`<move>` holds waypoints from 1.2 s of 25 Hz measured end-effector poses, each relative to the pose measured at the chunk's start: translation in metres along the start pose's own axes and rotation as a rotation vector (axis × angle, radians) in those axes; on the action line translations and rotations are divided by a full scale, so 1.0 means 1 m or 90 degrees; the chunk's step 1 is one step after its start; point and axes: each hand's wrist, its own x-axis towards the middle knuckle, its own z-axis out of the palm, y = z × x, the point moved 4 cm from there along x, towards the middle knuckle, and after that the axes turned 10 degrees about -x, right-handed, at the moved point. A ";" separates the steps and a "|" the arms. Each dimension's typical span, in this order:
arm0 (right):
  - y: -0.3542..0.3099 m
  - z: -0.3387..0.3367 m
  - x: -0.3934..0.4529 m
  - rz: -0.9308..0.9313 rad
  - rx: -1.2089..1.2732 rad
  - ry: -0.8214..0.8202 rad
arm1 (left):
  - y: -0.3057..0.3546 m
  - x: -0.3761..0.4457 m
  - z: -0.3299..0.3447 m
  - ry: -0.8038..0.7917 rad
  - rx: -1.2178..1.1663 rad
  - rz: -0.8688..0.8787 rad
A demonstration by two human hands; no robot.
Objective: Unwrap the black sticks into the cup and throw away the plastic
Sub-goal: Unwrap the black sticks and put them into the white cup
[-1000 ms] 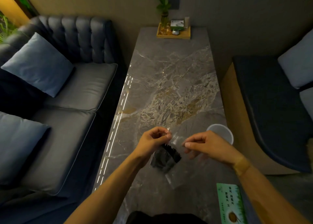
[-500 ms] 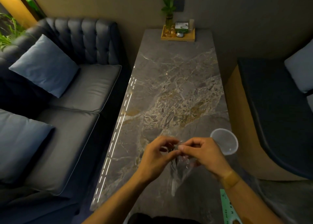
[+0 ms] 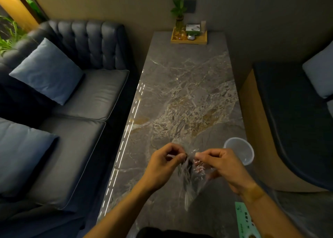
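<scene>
A clear plastic wrapper (image 3: 191, 182) hangs between my two hands above the near part of the marble table (image 3: 189, 86). My left hand (image 3: 162, 167) pinches its top edge on the left, and my right hand (image 3: 223, 167) pinches the top edge on the right. Dark shapes, probably the black sticks (image 3: 187, 167), show dimly through the plastic just under my fingertips. A translucent plastic cup (image 3: 239, 153) stands upright on the table right beside my right hand, near the table's right edge. The cup looks empty inside.
A green printed card (image 3: 246, 221) lies at the near right of the table. A wooden tray (image 3: 189, 39) with a small plant and little items sits at the far end. A dark sofa (image 3: 72, 101) with blue cushions runs along the left; a bench stands on the right.
My hands came together on the wrapper's top edge, then parted slightly. The black sticks, plainly visible a second ago, are now mostly hidden in the crumpled plastic.
</scene>
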 end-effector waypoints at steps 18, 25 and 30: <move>0.013 -0.031 -0.002 0.007 -0.072 0.217 | 0.003 -0.004 -0.033 0.051 -0.088 -0.056; -0.008 -0.022 -0.014 -0.280 -0.406 0.368 | 0.007 -0.002 -0.037 0.029 -0.129 -0.066; -0.033 0.019 -0.016 -0.471 -0.650 0.203 | 0.005 0.012 -0.039 0.027 -0.099 -0.068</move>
